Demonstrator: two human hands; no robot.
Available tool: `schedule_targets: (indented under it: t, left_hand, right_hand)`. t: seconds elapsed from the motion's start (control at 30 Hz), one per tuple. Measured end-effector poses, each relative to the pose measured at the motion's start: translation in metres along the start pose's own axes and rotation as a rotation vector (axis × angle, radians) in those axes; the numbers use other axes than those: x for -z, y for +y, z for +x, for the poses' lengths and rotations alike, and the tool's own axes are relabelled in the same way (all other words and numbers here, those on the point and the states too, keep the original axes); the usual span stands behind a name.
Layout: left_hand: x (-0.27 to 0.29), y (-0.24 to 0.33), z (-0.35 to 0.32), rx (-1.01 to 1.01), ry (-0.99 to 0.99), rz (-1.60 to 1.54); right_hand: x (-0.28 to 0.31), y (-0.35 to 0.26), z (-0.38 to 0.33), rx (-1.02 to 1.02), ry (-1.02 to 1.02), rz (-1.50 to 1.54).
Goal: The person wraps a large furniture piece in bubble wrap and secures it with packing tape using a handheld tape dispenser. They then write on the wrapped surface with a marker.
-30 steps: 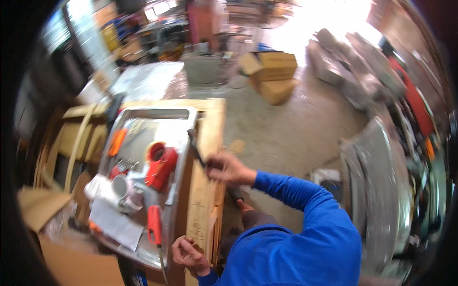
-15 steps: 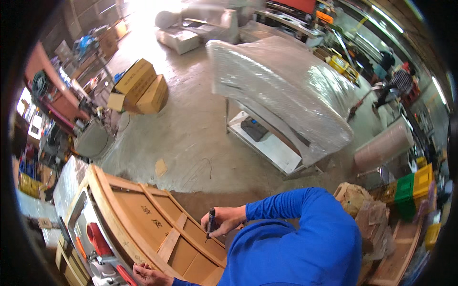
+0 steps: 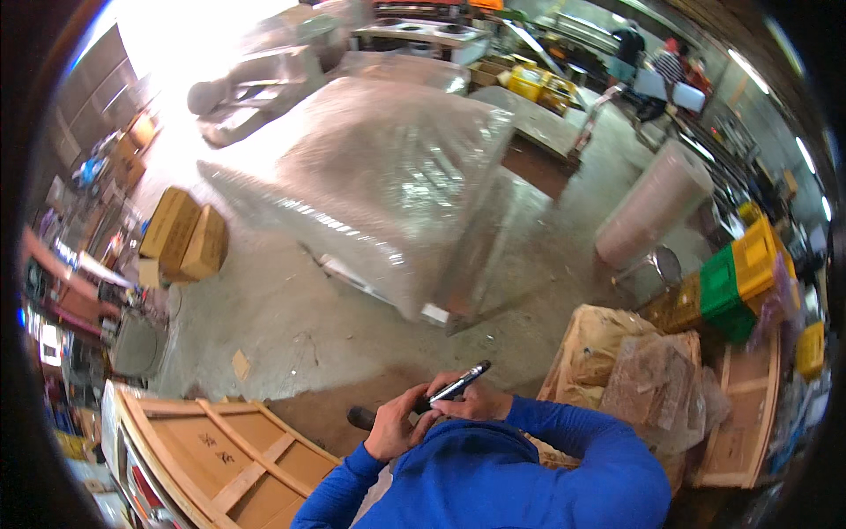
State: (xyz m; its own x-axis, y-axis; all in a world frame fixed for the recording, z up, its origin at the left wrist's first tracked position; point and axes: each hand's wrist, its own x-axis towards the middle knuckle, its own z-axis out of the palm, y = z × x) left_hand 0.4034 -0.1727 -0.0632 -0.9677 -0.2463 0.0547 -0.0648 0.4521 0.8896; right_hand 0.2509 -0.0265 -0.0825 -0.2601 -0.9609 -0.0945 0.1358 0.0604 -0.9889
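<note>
A slim pen-shaped tool [image 3: 458, 385], dark with a silver side, slants up to the right in front of my blue-sleeved body. My right hand [image 3: 476, 403] is closed round it, its exact kind unclear. Pressed close beside it, my left hand [image 3: 395, 429] has curled fingers around the tool's lower end, where something small and dark shows between the hands. What the left fingers grip is hidden. To the lower left lies a wooden-framed panel [image 3: 207, 443] with brown board and dark handwritten marks, apart from both hands.
A large plastic-wrapped piece [image 3: 370, 167] stands ahead. Cardboard boxes [image 3: 204, 242] sit at left. On the right are a wrap roll [image 3: 656, 203], a stool [image 3: 663, 264], yellow and green crates [image 3: 718, 286] and a wooden crate with plastic-covered goods [image 3: 652, 379]. People [image 3: 665, 75] are far right.
My view has swung to the right. My left hand has left the wooden frame's edge and joined my right hand, which has brought the pen-shaped tool away from the panel toward my body.
</note>
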Motion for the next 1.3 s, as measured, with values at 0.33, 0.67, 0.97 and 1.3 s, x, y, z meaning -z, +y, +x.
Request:
schedule_targets:
  t: [0.33,0.67,0.97,1.3]
  left_hand:
    - [-0.143,0.08,0.19,-0.325,-0.509,0.107]
    - [-0.26,0.085,0.434,-0.546,-0.516,0.016]
    - [-0.306,0.135,0.685,-0.749,-0.456,-0.017]
    - [-0.34,0.111,0.919,-0.842,-0.457,0.15]
  right_hand:
    - [0.146,0.006,-0.138,0.133,0.769,0.066]
    - [0.361,-0.005,-0.104,0.161,1.093,0.352]
    - [0.601,-0.1,-0.051,0.11,1.145,-0.113]
    - [0.84,-0.106,0.056,0.178,1.072,-0.052]
